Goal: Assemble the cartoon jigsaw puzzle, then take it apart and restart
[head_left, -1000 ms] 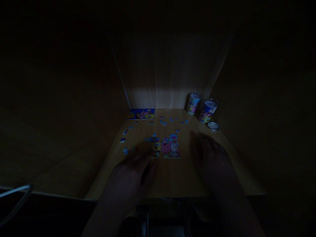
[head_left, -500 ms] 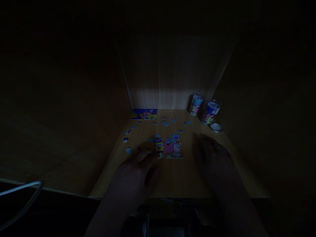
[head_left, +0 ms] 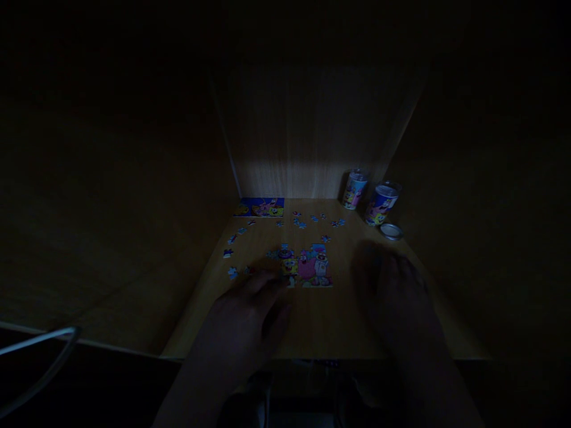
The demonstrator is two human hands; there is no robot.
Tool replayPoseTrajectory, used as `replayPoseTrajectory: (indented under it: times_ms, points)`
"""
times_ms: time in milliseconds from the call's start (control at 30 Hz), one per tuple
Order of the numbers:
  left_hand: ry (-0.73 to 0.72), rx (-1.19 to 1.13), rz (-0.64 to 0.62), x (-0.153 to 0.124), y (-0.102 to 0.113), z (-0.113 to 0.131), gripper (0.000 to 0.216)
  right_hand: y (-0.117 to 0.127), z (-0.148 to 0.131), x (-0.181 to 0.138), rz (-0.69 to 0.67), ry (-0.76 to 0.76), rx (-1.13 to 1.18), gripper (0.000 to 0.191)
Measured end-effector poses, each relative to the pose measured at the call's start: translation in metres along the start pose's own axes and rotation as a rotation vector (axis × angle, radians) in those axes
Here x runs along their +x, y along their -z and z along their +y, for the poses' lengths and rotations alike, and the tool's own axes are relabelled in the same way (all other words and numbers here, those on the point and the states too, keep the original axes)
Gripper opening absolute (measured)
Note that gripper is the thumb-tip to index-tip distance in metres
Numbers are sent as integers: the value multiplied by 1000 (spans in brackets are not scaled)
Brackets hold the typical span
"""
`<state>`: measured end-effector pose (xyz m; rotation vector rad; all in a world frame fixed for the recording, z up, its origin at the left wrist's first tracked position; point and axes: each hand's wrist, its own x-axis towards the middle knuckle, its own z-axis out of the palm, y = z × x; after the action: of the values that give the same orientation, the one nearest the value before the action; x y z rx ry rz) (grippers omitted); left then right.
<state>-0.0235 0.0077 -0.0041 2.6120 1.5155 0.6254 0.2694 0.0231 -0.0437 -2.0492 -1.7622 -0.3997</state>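
Puzzle (head_left: 307,268), partly built, lies flat on the table (head_left: 321,324), touching or just past the fingertips of the left hand (head_left: 247,309); that hand lies low with fingers stretched to the puzzle's near left corner; too dark to tell if it pinches a piece; right hand (head_left: 392,285) sits just right of the puzzle, palm down, fingers loosely spread, blurred; cannot tell if it has hold of anything; loose pieces (head_left: 232,272) lie scattered beyond and left of the left hand, more beyond the puzzle; picture card (head_left: 261,207) well beyond the left hand, against the back panel (head_left: 307,172); two cans (head_left: 354,189) stand upright beyond the right hand, a lid (head_left: 391,231) just beside the nearer can; cable (head_left: 35,339) far left of the left hand.
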Motion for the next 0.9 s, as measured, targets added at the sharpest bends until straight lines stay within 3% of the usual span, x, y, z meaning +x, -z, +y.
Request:
replayPoseTrajectory:
  times_ms: [300,900]
  points:
    - [-8,-24,-3,1,2,0,28,7,2,2,-80,-139,-48,55]
    - [-11,-5,21,0,-1,-2,29,5,3,3,-27,-104,-26,50]
